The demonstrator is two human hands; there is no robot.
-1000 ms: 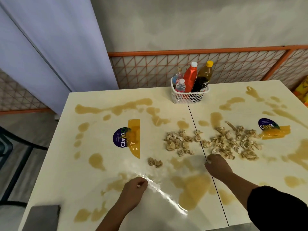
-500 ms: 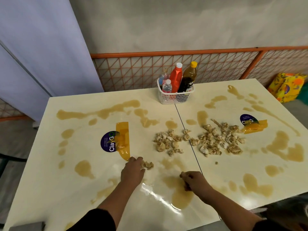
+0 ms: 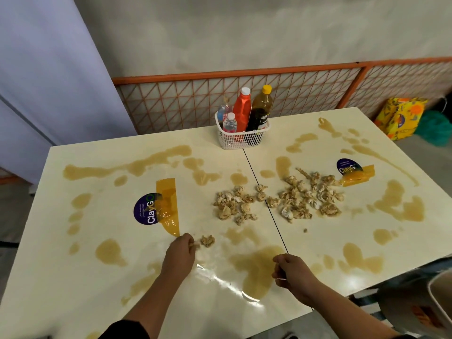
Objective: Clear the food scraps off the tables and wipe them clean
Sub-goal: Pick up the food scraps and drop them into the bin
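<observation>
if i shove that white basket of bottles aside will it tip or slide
Probably slides: the basket sits flat on the glossy table. Possibly top-heavy, since the red bottle and dark bottle stand well above its rim, so a high push might tip it.

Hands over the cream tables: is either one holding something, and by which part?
The left hand pinches a small crumpled beige food scrap by its near edge. The right hand is curled; whether it holds anything cannot be told.
</observation>
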